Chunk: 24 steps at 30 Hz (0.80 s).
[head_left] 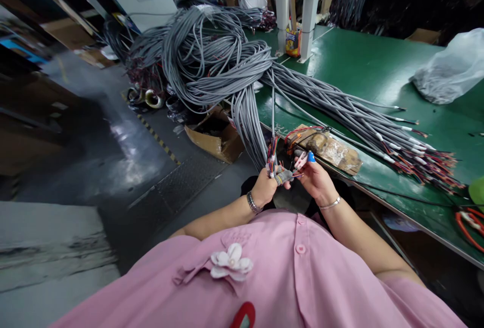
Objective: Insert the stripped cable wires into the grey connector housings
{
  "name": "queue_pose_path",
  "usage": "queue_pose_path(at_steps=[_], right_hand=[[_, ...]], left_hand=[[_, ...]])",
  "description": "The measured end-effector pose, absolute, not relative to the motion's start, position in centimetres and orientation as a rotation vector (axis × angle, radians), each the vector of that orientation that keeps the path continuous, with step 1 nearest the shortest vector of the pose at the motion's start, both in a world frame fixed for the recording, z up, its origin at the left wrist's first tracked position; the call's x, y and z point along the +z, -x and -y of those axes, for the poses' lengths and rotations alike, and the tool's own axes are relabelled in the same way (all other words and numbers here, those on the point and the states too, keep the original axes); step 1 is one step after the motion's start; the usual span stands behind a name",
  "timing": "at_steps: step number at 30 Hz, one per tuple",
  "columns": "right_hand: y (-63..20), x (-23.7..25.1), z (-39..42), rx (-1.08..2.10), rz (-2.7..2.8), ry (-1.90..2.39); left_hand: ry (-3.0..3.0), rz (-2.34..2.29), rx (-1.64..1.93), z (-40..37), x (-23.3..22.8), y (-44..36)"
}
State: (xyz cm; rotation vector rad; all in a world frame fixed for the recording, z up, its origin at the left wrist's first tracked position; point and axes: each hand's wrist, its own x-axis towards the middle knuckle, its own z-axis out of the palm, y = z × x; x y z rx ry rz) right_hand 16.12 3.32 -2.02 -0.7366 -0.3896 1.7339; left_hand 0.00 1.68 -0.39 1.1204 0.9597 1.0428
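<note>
Take all bearings from left hand [265, 186]. Note coloured wires [273, 150] clasped there, ends pointing toward 12 o'clock. At 3 o'clock, find right hand [316, 179], fingers curled; cannot tell whether pinching a wire. Guard against bent strands from uneven finger pressure, snagging on wrapped board [341, 155] at 2 o'clock, or slippage from weight of hanging gray cables [246, 119] at 11 o'clock.

Head cam, single view, fwd & down.
From wearer's head: shirt [340, 277] v. close at btm; L hand [266, 185] & R hand [318, 181] near, mid-frame; bench [363, 66] farther, upper R; floor [113, 141] at L; wide view.
</note>
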Motion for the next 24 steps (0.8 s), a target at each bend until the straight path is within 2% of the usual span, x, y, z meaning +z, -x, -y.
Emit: queue_pose_path(at_steps=[9, 16, 24], right_hand=[[-16.5, -2.2, -3.0, 1.888, 0.44, 0.651], [-18.3, -2.2, -2.2, 2.057, 0.724, 0.786], [-18.6, -1.0, -1.8, 1.944, 1.018, 1.008]], left_hand=[[-1.23, -0.958, 1.019, -1.6, -0.7, 0.2], [-1.421, -0.952, 0.933, -0.9, -0.4, 1.5], [-1.621, -0.965, 0.837, -0.6, -0.8, 1.9]])
